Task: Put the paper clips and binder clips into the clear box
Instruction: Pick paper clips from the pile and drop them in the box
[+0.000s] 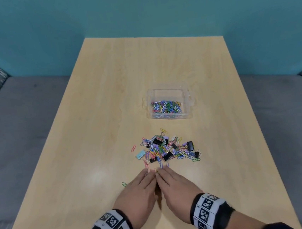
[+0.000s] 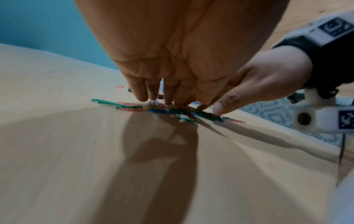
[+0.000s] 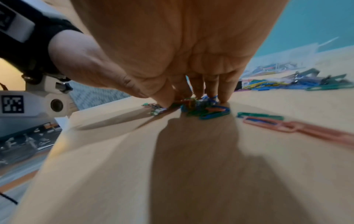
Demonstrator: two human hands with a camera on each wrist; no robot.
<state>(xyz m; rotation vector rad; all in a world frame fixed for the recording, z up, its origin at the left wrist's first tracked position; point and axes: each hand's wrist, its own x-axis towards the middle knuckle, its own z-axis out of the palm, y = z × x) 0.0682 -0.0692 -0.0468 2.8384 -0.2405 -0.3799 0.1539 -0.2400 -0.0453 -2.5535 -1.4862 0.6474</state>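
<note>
A clear box (image 1: 186, 99) holding several coloured paper clips stands right of the table's middle. Nearer me lies a pile of paper clips and binder clips (image 1: 166, 149), with a black binder clip (image 1: 190, 145) on its right and a pale blue one (image 1: 140, 155) on its left. My left hand (image 1: 148, 176) and right hand (image 1: 164, 175) lie palm down side by side just in front of the pile. Their fairly straight fingertips press on a small heap of paper clips (image 2: 172, 109) (image 3: 205, 109) caught between them. The right thumb (image 2: 218, 108) touches the table beside that heap.
A lone green paper clip (image 1: 124, 184) lies left of my left hand. Loose pink clips (image 3: 306, 130) and a green clip (image 3: 260, 116) lie to the right of my right hand. The wooden table (image 1: 91, 120) is ringed by grey seating and a teal wall.
</note>
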